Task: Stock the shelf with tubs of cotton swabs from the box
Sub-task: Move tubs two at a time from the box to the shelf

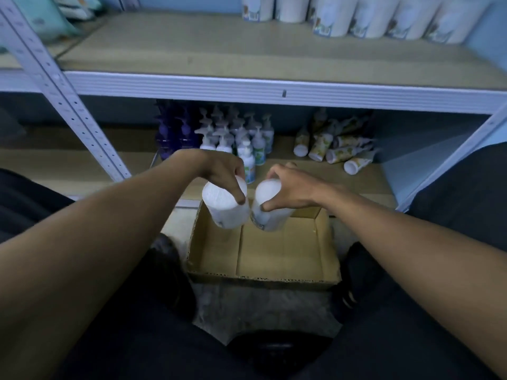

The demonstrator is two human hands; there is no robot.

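Two white tubs are in the air over the box (263, 259), the left tub (226, 207) in the left hand (222, 171) and the right tub (270, 209) in the right hand (288, 187). That is one cardboard box, with no tubs inside it. On the upper shelf (247, 48), along its back edge toward the right corner, about seven more tubs (373, 17) stand in a row.

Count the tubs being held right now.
2: one tub in the left hand, one tub in the right hand, both above the open cardboard box.
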